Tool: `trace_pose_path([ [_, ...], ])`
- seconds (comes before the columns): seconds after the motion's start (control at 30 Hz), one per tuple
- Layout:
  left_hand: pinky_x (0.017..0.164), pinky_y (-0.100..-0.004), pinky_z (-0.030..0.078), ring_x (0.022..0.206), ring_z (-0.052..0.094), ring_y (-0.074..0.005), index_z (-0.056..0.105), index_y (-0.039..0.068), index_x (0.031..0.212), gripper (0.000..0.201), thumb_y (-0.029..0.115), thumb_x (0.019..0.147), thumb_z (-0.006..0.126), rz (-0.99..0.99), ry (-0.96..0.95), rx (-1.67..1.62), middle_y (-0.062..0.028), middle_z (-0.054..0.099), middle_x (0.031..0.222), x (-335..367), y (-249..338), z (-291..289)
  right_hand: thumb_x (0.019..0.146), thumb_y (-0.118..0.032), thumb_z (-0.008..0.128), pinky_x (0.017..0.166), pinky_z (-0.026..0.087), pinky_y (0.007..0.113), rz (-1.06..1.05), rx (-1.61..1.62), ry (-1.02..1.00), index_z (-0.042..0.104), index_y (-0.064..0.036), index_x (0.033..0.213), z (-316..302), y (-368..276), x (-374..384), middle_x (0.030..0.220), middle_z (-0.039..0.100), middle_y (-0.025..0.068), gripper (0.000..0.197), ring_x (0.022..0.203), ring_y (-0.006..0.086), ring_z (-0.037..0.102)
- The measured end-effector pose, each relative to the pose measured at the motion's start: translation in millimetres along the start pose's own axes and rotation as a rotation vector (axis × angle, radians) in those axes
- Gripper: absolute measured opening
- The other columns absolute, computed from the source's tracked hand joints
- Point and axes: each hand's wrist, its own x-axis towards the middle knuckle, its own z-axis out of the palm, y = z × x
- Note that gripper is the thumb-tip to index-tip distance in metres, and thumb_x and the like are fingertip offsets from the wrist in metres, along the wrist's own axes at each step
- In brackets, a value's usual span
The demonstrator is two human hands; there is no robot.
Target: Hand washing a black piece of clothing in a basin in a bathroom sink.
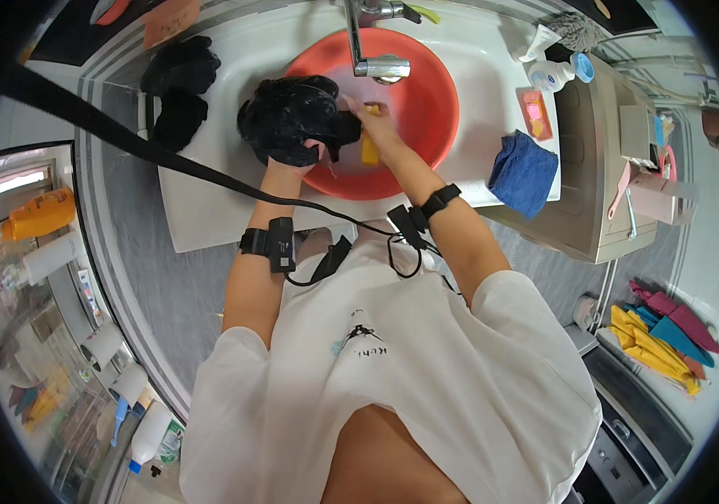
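A bunched, wet black garment [292,118] lies over the left side of a red basin [439,101] with cloudy water in it. My left hand [302,158] grips its lower edge, most of the fingers hidden under the fabric. Over the basin, my right hand [376,122] is closed around a long yellow bar [369,151], which looks like laundry soap. The bar is close beside the garment's right end; whether they touch, I cannot tell.
A chrome faucet [380,67] reaches over the basin on the white sink [477,92]. Folded blue denim [524,175], a soap dish [535,115] and a white bottle [551,76] stand right. More black cloth [179,67] lies left. A black strap [166,155] crosses the view.
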Motion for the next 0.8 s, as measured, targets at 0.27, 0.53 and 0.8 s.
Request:
trace_pose_path([
  [0.27, 0.062, -0.0317, 0.049, 0.076, 0.055, -0.0163, 0.06, 0.018, 0.107, 0.033, 0.039, 0.083, 0.052, -0.491, 0.078, -1.82, -0.004, 0.059, 0.117, 0, 31, 0, 0.074, -0.027, 0.067, 0.061, 0.052, 0.039, 0.68, 0.824, -0.53, 0.057, -0.0078, 0.104, -21, -39, -37, 0.086, 0.059, 0.0069, 0.037, 0.072, 0.023, 0.059],
  [0.53, 0.096, -0.0394, 0.04, 0.108, 0.052, -0.024, 0.051, 0.014, 0.122, 0.042, 0.04, 0.088, 0.049, -0.458, 0.246, -1.623, -0.0058, 0.057, 0.118, -12, 17, 15, 0.068, -0.011, 0.064, 0.078, 0.049, 0.043, 0.017, 0.058, -0.498, 0.05, -0.0055, 0.106, 1, -61, -69, 0.09, 0.058, 0.0149, 0.041, 0.086, 0.0316, 0.058],
  [0.8, 0.103, -0.043, 0.035, 0.118, 0.047, -0.0259, 0.049, 0.013, 0.125, 0.05, 0.048, 0.088, 0.046, -0.158, 0.333, -1.51, -0.0086, 0.052, 0.126, -3, -20, 17, 0.068, -0.023, 0.073, 0.081, 0.045, 0.042, -0.694, -0.456, -0.206, 0.054, -0.01, 0.092, 24, -124, -99, 0.099, 0.052, 0.0147, 0.033, 0.097, 0.0348, 0.053],
])
